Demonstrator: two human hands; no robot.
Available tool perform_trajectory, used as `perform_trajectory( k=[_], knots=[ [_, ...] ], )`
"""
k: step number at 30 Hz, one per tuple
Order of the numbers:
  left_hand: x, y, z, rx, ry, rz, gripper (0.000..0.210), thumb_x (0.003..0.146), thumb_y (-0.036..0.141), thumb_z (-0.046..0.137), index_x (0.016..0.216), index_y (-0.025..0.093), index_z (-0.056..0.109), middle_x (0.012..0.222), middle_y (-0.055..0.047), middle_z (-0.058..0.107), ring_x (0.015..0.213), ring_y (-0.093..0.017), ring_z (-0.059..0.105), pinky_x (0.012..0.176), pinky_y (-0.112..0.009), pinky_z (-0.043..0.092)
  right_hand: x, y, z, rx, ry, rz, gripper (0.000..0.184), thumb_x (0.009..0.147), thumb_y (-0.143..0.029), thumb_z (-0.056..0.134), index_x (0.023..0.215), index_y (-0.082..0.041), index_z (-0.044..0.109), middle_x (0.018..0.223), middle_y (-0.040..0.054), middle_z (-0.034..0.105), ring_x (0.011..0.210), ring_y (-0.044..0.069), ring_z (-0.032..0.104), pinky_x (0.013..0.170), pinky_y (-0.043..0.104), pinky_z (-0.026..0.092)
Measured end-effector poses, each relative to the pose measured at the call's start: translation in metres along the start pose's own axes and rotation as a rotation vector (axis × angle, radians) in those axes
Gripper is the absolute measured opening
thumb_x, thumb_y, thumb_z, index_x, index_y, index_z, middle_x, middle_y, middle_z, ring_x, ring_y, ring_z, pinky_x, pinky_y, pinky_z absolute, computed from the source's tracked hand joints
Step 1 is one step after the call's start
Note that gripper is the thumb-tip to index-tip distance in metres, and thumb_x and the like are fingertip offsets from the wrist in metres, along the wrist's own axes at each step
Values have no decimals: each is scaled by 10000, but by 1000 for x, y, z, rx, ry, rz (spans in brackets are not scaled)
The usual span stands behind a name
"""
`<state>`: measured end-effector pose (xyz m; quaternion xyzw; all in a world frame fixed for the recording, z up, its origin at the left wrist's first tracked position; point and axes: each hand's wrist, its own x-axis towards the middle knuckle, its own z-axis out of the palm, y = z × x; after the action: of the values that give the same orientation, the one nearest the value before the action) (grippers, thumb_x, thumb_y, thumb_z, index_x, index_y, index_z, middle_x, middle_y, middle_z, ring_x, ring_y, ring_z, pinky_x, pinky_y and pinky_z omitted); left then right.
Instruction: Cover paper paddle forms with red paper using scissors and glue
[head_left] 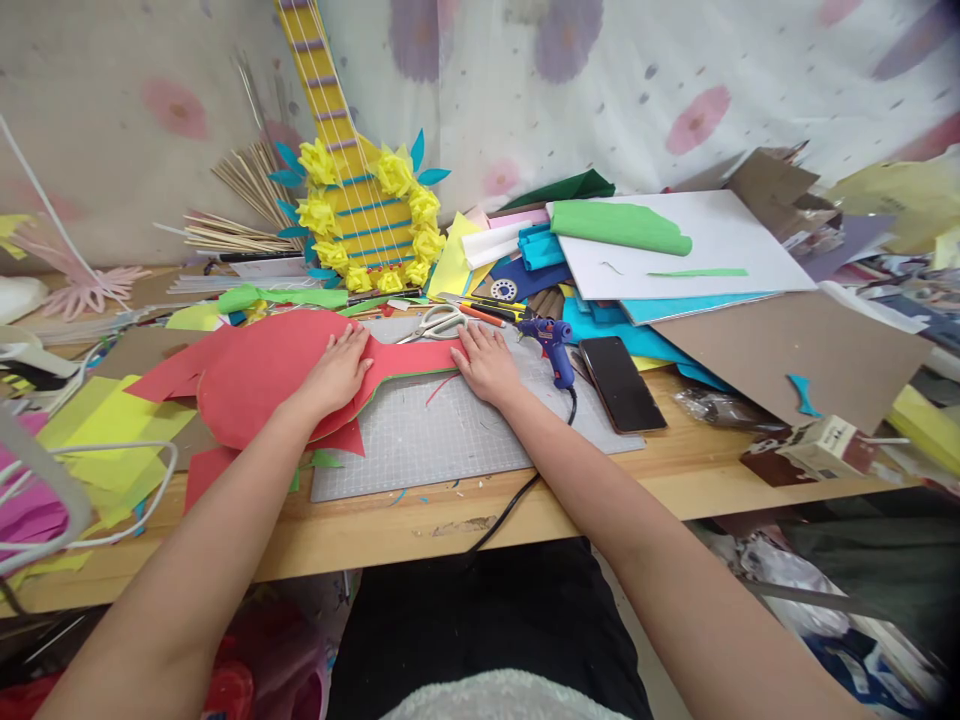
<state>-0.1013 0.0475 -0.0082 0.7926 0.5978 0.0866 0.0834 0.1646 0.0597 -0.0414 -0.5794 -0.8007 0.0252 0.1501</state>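
A red paper cutout (259, 375), with a big round body and a narrow strip running to the right, lies on the table and partly over the grey cutting mat (420, 440). Green shows along its lower edge. My left hand (337, 372) rests flat on the right side of the round part, fingers stretched out. At the far end of the strip, my right hand (486, 365) presses down with its fingers extended. Scissors with pale handles (441, 320) lie just behind the strip. A blue glue gun (553, 345) sits right of my right hand, its black cord trailing over the table edge.
A yellow paper guitar (360, 215) with paper flowers leans at the back. A phone (621, 383) lies right of the mat. Coloured paper and a white board (675, 240) pile up behind it. Yellow sheets (112, 440) and a white wire frame (169, 455) are at the left.
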Motion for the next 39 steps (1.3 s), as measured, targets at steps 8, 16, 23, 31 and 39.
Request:
perform_trajectory(
  k=[8,16,23,31,39],
  knots=[
    [1,0,-3,13,-33,-4,605,936,320,321,1488,90,233,1558,-172,238,1453,-263,172,1175,-479,132,0,6,2,10,8,60,627,980,-460,254,1455,-64,358,1509,168,345,1415,301,283,1152,472,184],
    [-1,11,-11,28,-79,-59,608,942,296,312,1489,45,218,1566,-179,198,1458,-261,140,1183,-442,123,0,6,1,17,7,71,619,977,-451,283,1436,-47,382,1482,166,394,1396,296,316,1151,460,196],
    [0,12,-12,26,-73,-57,610,938,292,331,1495,76,208,1566,-166,211,1456,-265,149,1178,-464,140,0,8,3,27,23,73,601,975,-437,282,1425,-58,404,1469,164,415,1378,294,349,1138,456,224],
    [5,7,-10,34,-77,-53,626,925,294,342,1493,66,210,1564,-190,203,1457,-291,133,1168,-504,157,1,7,5,9,43,72,564,974,-393,280,1409,-66,426,1444,169,449,1356,287,378,1127,458,234],
    [16,53,-11,115,-11,85,557,901,186,298,1448,96,352,1540,-134,305,1449,-241,202,1183,-462,146,-1,5,3,10,56,65,548,977,-382,284,1398,-66,439,1423,161,475,1341,291,391,1123,463,234]
  ],
)
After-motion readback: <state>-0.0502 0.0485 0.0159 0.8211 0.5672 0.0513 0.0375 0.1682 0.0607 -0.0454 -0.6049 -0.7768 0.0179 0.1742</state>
